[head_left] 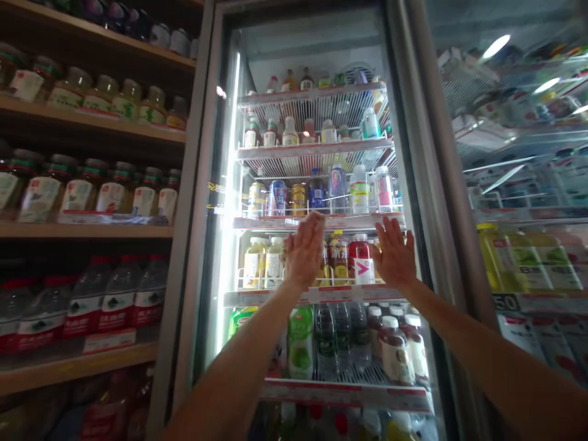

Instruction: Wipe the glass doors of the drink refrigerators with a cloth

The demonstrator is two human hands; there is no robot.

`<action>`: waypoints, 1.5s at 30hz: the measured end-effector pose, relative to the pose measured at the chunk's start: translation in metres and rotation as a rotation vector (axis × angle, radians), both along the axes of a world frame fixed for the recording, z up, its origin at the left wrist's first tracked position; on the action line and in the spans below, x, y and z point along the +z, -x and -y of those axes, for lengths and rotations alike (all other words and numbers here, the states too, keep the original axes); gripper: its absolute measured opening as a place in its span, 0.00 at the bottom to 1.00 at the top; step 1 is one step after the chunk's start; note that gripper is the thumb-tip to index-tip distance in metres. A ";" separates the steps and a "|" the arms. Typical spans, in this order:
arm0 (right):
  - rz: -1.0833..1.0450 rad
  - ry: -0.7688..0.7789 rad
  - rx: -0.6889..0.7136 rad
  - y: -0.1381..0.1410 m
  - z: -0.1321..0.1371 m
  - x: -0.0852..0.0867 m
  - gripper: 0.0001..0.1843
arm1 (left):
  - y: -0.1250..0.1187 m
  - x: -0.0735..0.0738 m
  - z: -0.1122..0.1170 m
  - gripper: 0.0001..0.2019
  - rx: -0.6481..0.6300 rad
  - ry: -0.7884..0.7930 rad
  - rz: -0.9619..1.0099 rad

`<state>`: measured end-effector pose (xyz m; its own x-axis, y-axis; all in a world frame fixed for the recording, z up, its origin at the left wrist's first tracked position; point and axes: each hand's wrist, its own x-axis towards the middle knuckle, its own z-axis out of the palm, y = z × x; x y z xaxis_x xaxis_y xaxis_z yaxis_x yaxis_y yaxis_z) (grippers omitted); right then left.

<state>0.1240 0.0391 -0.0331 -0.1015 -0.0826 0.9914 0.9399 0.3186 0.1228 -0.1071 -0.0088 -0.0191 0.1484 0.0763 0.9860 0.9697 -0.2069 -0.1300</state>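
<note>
Both my arms stretch forward towards an upright drinks fridge [209,202] with lit wire shelves. My left hand [303,252] is raised with its fingers stretched out, slightly blurred, in front of bottles on the fourth shelf. My right hand [395,256] is flat and spread, close to a red bottle with a white label [362,260]. Between the hands stand brown bottles with yellow caps [339,257]. Neither hand holds anything. I cannot tell whether the palms touch the fridge's glass.
Wooden shelves [87,230] to the left carry jars [114,187] and red-capped bottles [122,297]. To the right, another glass-fronted fridge holds yellow bottles [500,257]. Lower in the middle fridge are a green carton [301,343] and dark bottles with white caps [395,349].
</note>
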 end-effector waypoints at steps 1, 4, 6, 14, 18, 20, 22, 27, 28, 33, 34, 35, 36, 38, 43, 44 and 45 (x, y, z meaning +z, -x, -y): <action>0.003 -0.002 0.002 -0.001 0.000 0.000 0.31 | -0.005 -0.001 -0.001 0.23 -0.005 0.018 -0.078; 0.001 0.013 0.013 -0.001 0.000 0.000 0.31 | 0.026 0.002 0.003 0.23 0.026 0.014 -0.062; -0.006 0.027 0.013 0.000 0.001 0.000 0.30 | 0.067 0.008 0.009 0.24 0.056 -0.048 0.165; -0.016 0.005 0.027 0.001 0.000 -0.001 0.30 | 0.033 -0.006 0.000 0.25 0.047 -0.121 0.294; -0.011 0.008 0.017 -0.001 0.000 0.000 0.29 | -0.004 -0.024 -0.002 0.24 -0.005 -0.012 -0.153; -0.011 0.013 0.016 -0.001 0.001 0.000 0.29 | 0.020 -0.022 0.006 0.23 0.021 -0.011 -0.053; -0.012 0.021 0.017 0.000 0.001 0.000 0.29 | 0.057 -0.012 0.014 0.24 0.061 -0.038 0.188; -0.036 0.027 0.015 0.002 0.002 0.001 0.28 | 0.069 -0.004 0.016 0.26 0.113 -0.093 0.486; -0.035 0.026 0.012 0.001 0.002 0.001 0.28 | 0.054 -0.009 0.013 0.25 0.104 -0.068 0.380; -0.010 0.004 0.005 -0.002 0.000 0.001 0.28 | 0.012 -0.027 0.003 0.22 0.029 0.011 -0.269; -0.011 0.000 0.005 -0.003 0.000 0.001 0.28 | 0.022 -0.027 0.004 0.22 0.032 0.001 -0.243; -0.013 -0.003 0.005 -0.003 -0.001 0.001 0.28 | 0.039 -0.025 0.006 0.22 0.040 -0.015 -0.158; -0.016 -0.005 0.006 -0.003 -0.001 0.001 0.28 | 0.059 -0.022 0.009 0.23 0.050 -0.035 -0.033; -0.022 -0.002 0.005 -0.002 -0.001 0.001 0.28 | 0.096 -0.015 0.015 0.24 0.079 -0.093 0.257; -0.034 0.007 0.007 0.001 0.000 0.001 0.29 | 0.075 -0.022 0.014 0.25 0.096 -0.124 0.335; -0.034 0.004 0.010 0.000 0.000 0.000 0.29 | 0.053 -0.027 0.010 0.24 0.081 -0.106 0.247; -0.031 -0.001 0.012 0.000 0.000 0.000 0.28 | 0.031 -0.032 0.006 0.23 0.061 -0.081 0.134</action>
<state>0.1242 0.0389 -0.0330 -0.0694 -0.0849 0.9940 0.9393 0.3299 0.0938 -0.1385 -0.0151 -0.0511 0.0131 0.0008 0.9999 0.9898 -0.1416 -0.0128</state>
